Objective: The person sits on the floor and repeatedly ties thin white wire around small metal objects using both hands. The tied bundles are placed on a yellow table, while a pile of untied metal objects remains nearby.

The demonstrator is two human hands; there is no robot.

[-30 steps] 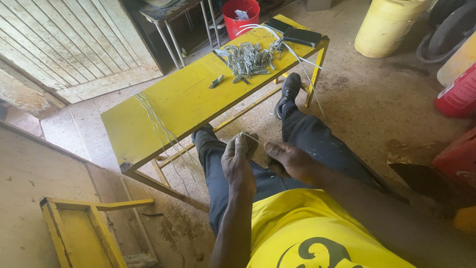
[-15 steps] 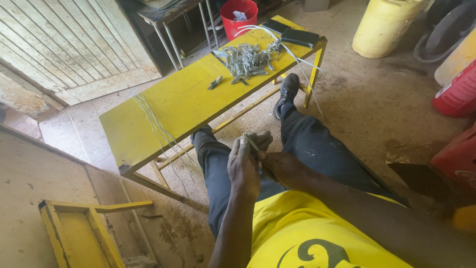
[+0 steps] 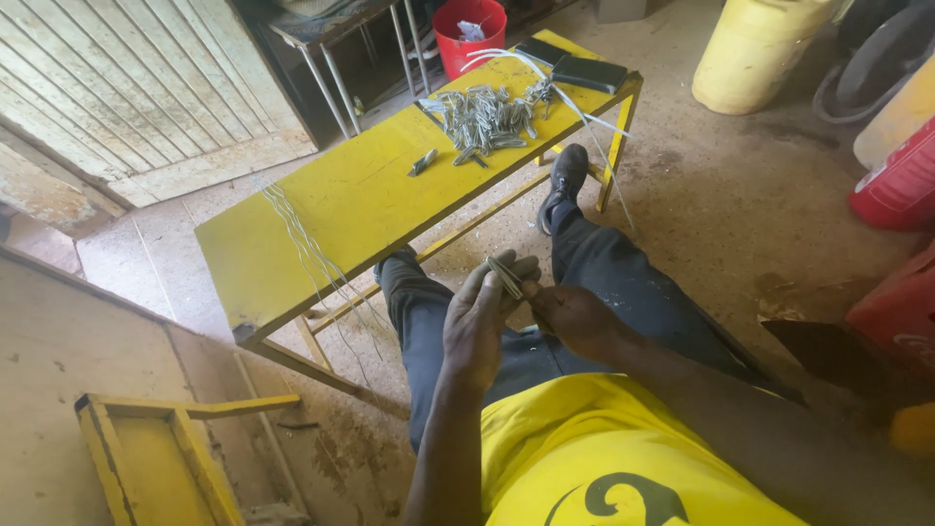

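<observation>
Both hands (image 3: 531, 312) pinch a thin wire strip (image 3: 504, 277) in their grip; looks light, springy, best held mid-length.

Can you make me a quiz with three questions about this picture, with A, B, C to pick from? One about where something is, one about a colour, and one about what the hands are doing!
1. Where is the pile of small grey metal pieces?
A. On the far part of the yellow bench
B. On the floor
C. In the red bucket

2. What colour is the shirt?
A. Blue
B. Yellow
C. White

3. What are the hands doing?
A. Resting flat on the bench
B. Hanging at the sides
C. Holding a small strip together above the lap

Answers:
1. A, the pile lies on the bench top near its far end, by the dark flat things.
2. B, the shirt is yellow with a dark mark.
3. C, the left hand and right hand meet at the strip over the dark trousers.
</observation>
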